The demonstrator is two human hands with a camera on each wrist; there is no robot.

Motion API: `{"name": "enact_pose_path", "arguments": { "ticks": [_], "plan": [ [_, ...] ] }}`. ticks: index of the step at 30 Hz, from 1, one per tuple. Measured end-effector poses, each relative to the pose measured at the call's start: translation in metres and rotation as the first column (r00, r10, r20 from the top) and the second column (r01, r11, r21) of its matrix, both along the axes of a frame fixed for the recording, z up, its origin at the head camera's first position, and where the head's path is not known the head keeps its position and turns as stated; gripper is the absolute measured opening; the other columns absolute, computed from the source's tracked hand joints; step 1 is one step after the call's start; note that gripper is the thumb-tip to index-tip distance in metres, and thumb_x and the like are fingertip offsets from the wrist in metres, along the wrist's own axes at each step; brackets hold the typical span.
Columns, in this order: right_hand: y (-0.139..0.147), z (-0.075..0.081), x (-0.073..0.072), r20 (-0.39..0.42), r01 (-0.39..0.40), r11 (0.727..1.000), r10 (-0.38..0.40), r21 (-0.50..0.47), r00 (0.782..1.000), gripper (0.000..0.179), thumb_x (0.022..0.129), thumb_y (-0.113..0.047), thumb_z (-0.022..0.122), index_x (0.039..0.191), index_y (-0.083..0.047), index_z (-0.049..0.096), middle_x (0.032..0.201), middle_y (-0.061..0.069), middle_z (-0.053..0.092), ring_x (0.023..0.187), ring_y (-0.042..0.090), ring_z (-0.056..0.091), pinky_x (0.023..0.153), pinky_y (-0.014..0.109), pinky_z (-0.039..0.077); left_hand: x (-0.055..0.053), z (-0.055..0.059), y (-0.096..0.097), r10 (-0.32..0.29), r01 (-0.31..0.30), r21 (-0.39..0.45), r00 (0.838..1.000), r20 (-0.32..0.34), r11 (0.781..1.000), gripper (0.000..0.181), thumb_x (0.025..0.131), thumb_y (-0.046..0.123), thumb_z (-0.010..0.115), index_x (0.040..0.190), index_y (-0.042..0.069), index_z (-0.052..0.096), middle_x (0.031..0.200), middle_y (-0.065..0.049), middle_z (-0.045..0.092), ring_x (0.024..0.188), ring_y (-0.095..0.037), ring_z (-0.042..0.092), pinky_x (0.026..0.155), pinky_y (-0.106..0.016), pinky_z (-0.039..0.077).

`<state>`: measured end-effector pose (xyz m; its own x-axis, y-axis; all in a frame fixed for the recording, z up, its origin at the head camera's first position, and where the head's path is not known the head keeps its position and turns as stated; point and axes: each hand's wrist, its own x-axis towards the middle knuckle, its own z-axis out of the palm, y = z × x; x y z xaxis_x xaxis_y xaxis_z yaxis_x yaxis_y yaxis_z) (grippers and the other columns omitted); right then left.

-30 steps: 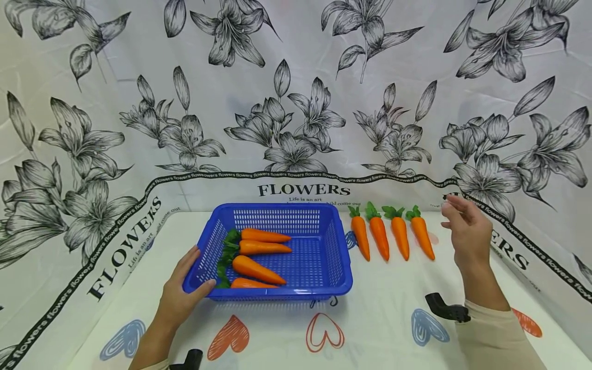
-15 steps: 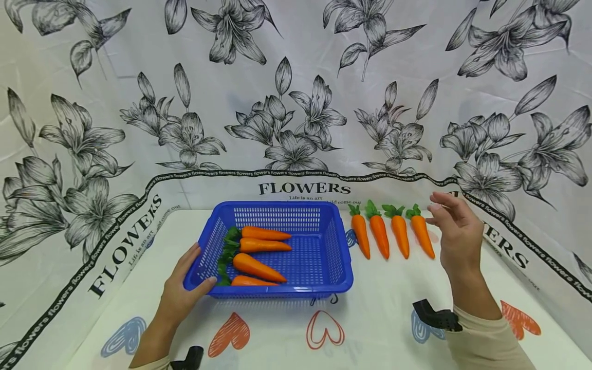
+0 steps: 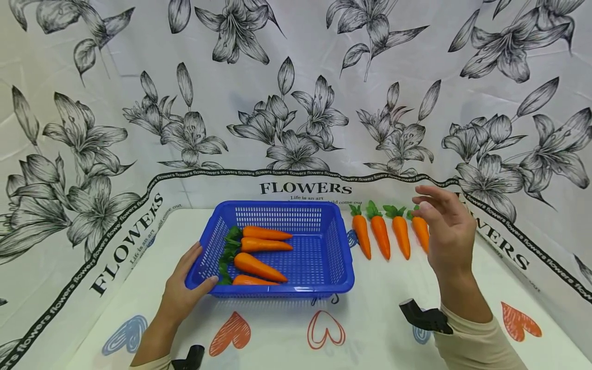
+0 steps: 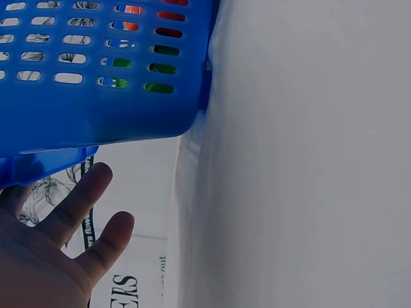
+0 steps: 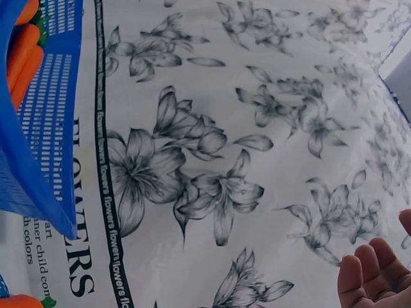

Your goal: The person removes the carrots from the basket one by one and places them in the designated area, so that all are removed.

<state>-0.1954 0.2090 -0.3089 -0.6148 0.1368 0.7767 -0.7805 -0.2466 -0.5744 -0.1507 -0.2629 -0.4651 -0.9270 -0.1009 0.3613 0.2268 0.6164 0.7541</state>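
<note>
A blue plastic basket (image 3: pixel 287 289) with slotted walls stands left of the middle in the head view. Several carrots with green tops, one of them a thick carrot (image 3: pixel 259 266), lie side by side in its left half. My left hand (image 3: pixel 182 288) rests against its left front corner, thumb at the rim; in the left wrist view its fingers (image 4: pixel 74 202) are spread and straight. My right hand (image 3: pixel 450 231) is raised with loosely bent fingers and holds nothing. It partly covers the rightmost carrot (image 3: pixel 420 231) of a row on the table.
Other carrots of that row, such as a bright orange one (image 3: pixel 380 236), lie right of the basket with tops pointing away. The white tablecloth (image 3: pixel 370 318) carries printed hearts. A flower-patterned curtain (image 3: pixel 259 103) hangs behind and at both sides.
My right hand has moved left, from beside the row of carrots to over the rightmost one, which it now partly hides. The left hand and basket have stayed in place.
</note>
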Motion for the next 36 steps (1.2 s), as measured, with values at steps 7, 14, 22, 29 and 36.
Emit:
{"name": "enact_pose_path", "arguments": {
  "ticks": [7,14,22,29,36],
  "plan": [
    [-0.016,0.008,-0.001,-0.056,-0.024,1.000,0.024,0.002,0.998,0.030,0.087,0.011,0.052,0.113,0.024,0.053,0.110,0.028,0.058,0.094,0.034,0.057,0.076,0.032,0.054,0.001,0.003,0.001,0.008,-0.008,-0.006,1.000,0.011,1.000,0.079,0.084,0.026,0.072,0.152,0.016,0.033,0.156,-0.005,0.025,0.136,-0.042,0.027,0.096,-0.071,0.029],
    [-0.031,0.013,-0.002,-0.064,-0.027,0.999,0.028,0.023,0.998,0.030,0.088,0.008,0.052,0.114,0.022,0.054,0.112,0.029,0.057,0.095,0.035,0.056,0.076,0.033,0.053,0.000,0.000,0.001,-0.001,0.001,0.013,1.000,0.019,1.000,0.079,0.084,0.026,0.072,0.152,0.015,0.033,0.156,-0.004,0.024,0.137,-0.042,0.026,0.097,-0.071,0.028],
    [-0.049,0.019,-0.008,-0.087,-0.005,0.998,0.010,0.056,0.996,0.030,0.088,0.005,0.053,0.114,0.020,0.056,0.110,0.030,0.057,0.094,0.035,0.057,0.076,0.033,0.053,-0.001,-0.002,0.001,0.001,-0.001,0.001,1.000,0.005,1.000,0.079,0.084,0.026,0.072,0.151,0.016,0.033,0.156,-0.003,0.025,0.136,-0.043,0.028,0.096,-0.072,0.030],
    [-0.068,0.024,-0.017,-0.084,-0.028,0.998,0.032,0.051,0.996,0.030,0.090,0.000,0.053,0.113,0.018,0.057,0.110,0.031,0.057,0.093,0.037,0.056,0.075,0.034,0.053,-0.001,-0.002,0.000,0.001,-0.001,0.006,1.000,0.010,1.000,0.078,0.084,0.027,0.071,0.152,0.017,0.033,0.156,-0.002,0.025,0.136,-0.042,0.028,0.096,-0.071,0.030],
    [-0.090,0.022,-0.036,-0.056,-0.047,0.998,0.049,0.035,0.997,0.027,0.090,-0.003,0.055,0.112,0.013,0.061,0.108,0.027,0.059,0.091,0.035,0.056,0.074,0.034,0.054,-0.001,-0.002,0.000,0.006,-0.006,-0.001,1.000,0.008,1.000,0.078,0.085,0.028,0.071,0.152,0.019,0.032,0.157,-0.001,0.024,0.136,-0.042,0.028,0.095,-0.071,0.030]
  ]
}}
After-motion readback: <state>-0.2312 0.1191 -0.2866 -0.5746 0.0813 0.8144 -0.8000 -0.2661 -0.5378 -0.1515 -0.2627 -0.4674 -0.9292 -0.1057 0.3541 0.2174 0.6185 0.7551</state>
